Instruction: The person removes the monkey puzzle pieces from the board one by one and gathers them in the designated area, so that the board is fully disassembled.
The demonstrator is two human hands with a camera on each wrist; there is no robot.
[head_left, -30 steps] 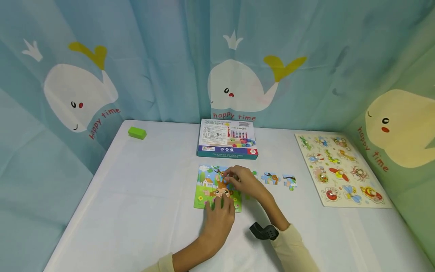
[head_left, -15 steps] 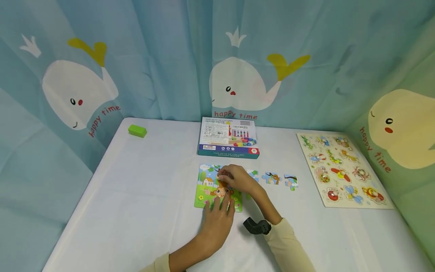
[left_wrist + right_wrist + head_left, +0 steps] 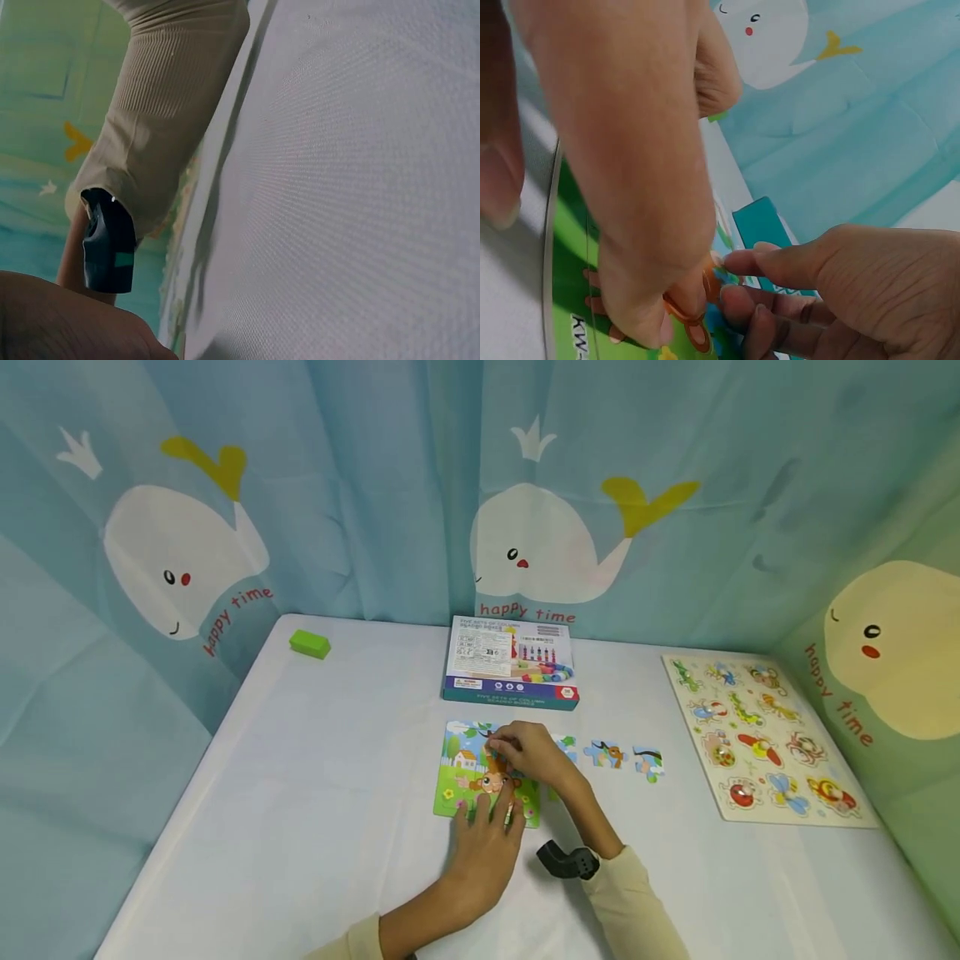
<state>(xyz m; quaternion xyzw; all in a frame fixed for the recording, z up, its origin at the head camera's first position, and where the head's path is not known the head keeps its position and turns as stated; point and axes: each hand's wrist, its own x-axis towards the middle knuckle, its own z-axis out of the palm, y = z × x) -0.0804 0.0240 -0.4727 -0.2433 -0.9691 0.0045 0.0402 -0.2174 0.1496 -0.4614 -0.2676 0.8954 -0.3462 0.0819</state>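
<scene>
A jigsaw puzzle (image 3: 447, 793) with a monkey, a house and green grass lies on the white table. My left hand (image 3: 483, 852) rests on its lower part with fingers spread and nearly straight. Over the upper middle, my right hand (image 3: 532, 752) pinches a small puzzle piece (image 3: 715, 282) of orange and blue between thumb and fingers, right at the puzzle's surface. The fingers cover much of that piece. To the right lie a loose piece with a brown animal (image 3: 607, 755), a corner piece (image 3: 648, 762) and a piece with green leaves (image 3: 567, 745), partly behind my right hand.
Behind the puzzle lies a teal-edged toy box (image 3: 512, 664). A wooden animal board (image 3: 731, 814) is at the right and a green block (image 3: 310, 644) at the far left. A whale-printed curtain (image 3: 405, 510) encloses the table. A black wrist camera (image 3: 567, 861) sits on my right wrist.
My right fingers have shifted slightly up and left over the puzzle, keeping their pinch. My left hand stays on the puzzle. The head view has turned slightly.
</scene>
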